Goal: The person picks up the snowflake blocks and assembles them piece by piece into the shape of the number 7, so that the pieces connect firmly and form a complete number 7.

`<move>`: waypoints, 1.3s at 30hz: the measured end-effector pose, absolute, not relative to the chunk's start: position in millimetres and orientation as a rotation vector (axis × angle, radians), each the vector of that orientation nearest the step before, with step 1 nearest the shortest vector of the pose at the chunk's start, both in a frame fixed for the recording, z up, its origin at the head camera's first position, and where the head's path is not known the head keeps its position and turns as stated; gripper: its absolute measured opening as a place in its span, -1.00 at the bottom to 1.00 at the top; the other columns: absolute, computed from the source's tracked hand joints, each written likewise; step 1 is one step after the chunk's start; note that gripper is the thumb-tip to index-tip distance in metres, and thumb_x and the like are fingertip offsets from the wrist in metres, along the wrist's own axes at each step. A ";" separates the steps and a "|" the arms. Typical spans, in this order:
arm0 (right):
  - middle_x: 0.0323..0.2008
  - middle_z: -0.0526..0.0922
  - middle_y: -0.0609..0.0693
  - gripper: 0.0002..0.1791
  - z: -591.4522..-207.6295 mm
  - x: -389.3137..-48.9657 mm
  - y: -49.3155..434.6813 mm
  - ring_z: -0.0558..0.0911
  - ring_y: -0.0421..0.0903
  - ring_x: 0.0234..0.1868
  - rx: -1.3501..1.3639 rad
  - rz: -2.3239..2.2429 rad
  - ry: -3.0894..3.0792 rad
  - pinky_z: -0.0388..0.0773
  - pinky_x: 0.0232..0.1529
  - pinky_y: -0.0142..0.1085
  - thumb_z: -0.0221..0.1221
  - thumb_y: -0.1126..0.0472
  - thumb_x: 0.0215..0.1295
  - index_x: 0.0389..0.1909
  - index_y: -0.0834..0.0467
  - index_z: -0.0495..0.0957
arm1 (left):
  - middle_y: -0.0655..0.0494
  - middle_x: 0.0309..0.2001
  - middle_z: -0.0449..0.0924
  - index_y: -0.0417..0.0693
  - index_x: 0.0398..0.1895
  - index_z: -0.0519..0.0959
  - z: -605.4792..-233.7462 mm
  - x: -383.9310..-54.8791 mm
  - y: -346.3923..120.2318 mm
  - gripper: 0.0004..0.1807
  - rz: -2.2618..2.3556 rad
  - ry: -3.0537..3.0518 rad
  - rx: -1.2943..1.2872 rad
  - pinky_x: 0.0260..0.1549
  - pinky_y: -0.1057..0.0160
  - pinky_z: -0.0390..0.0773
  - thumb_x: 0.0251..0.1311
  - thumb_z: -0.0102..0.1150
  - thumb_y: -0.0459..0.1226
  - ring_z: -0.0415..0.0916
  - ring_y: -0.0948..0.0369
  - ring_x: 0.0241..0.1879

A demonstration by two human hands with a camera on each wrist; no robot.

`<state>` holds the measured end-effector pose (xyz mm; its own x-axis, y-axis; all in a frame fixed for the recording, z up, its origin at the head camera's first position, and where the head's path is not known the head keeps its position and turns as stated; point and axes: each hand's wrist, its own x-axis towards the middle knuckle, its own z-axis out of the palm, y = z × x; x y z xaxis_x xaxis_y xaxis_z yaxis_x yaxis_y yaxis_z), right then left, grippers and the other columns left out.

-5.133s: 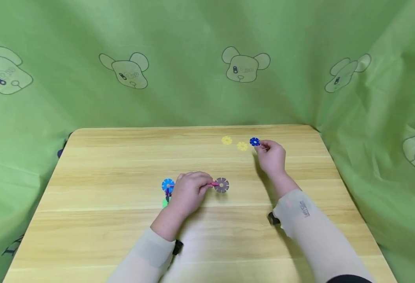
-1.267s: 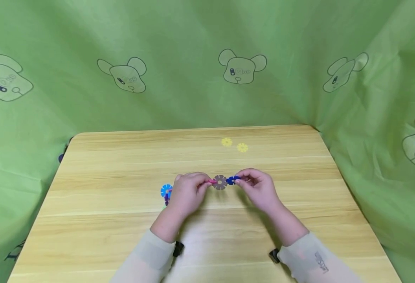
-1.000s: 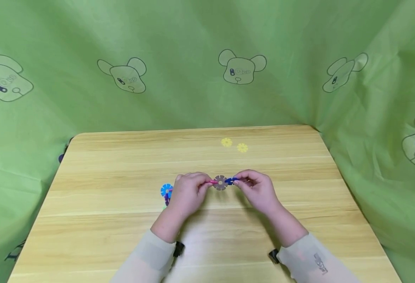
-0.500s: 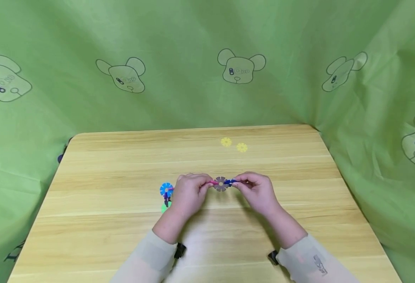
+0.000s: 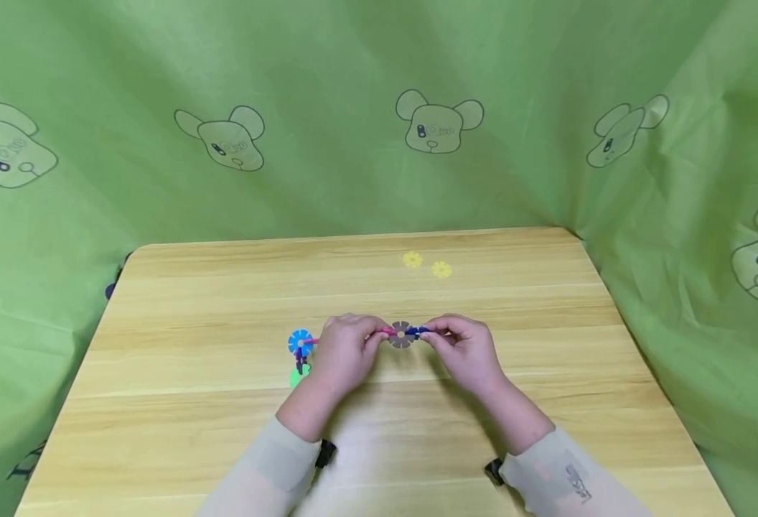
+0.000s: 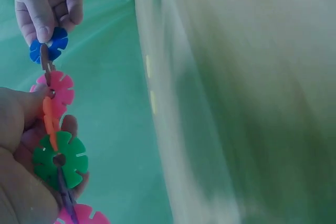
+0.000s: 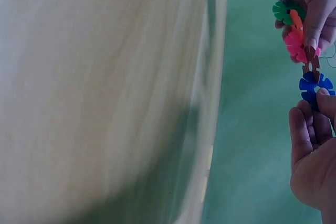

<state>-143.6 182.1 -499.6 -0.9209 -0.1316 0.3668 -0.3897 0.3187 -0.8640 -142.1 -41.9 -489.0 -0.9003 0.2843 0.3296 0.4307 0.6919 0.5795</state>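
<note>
A chain of notched plastic discs stretches between the hands above the table. My left hand [image 5: 348, 352] pinches a pink disc [image 6: 64, 88] of it. To the right, the grey-brown disc [image 5: 401, 343] stands with its face toward the head camera. My right hand [image 5: 469, 352] pinches the dark blue disc [image 7: 310, 83], whose edge meets the grey-brown disc at a slot. Behind the left fingers run an orange disc [image 6: 49, 113] and a green disc [image 6: 75, 153]. The chain's far end shows a light blue disc [image 5: 300, 338] and a light green disc [image 5: 297, 378].
Two loose yellow discs, one at the left [image 5: 412, 259] and one at the right [image 5: 441, 269], lie near the back of the wooden table [image 5: 211, 301]. A green curtain [image 5: 334, 179] with printed bear heads hangs around the table's back and sides.
My right hand has brought the dark blue disc from beside the yellow discs to the grey-brown disc. Lately the two discs overlap more, and the chain has shifted slightly left.
</note>
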 end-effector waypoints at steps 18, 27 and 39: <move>-0.37 0.75 0.21 -0.76 -509.3 -134.7 166.8 0.74 -0.20 -0.28 0.561 1.601 -2.174 0.74 -0.23 -0.43 0.38 0.70 0.11 -0.34 0.34 0.73 | 0.15 0.07 0.78 0.10 -0.09 0.80 -481.9 -143.1 -26.3 -0.89 -0.832 -2.642 -0.736 0.05 0.02 0.57 0.38 0.40 -0.20 0.73 0.13 0.07; -0.32 0.78 0.18 -0.85 -505.6 -158.2 189.3 0.68 -0.27 -0.29 0.556 1.517 -2.211 0.69 -0.20 -0.49 0.41 0.58 0.19 -0.24 0.40 0.71 | 0.17 0.07 0.78 0.10 -0.09 0.79 -485.1 -143.3 -32.3 -0.89 -0.798 -2.673 -0.725 0.06 0.02 0.53 0.41 0.36 -0.17 0.74 0.14 0.03; -0.20 0.72 0.27 -0.69 -507.8 -232.9 228.1 0.70 0.13 -0.19 0.175 1.254 -2.357 0.67 -0.14 -0.31 0.43 0.42 0.29 0.01 0.44 0.68 | 0.16 0.05 0.79 0.10 -0.12 0.79 -493.2 -138.4 -35.0 -0.91 -0.861 -2.692 -0.693 -0.02 0.06 0.51 0.39 0.38 -0.18 0.73 0.14 0.04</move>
<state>-232.9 228.1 -507.8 -0.8854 0.1014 0.4537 -0.3197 0.5757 -0.7525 -138.4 -35.0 -493.2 -0.8614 0.3665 0.3517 0.5026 0.7155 0.4852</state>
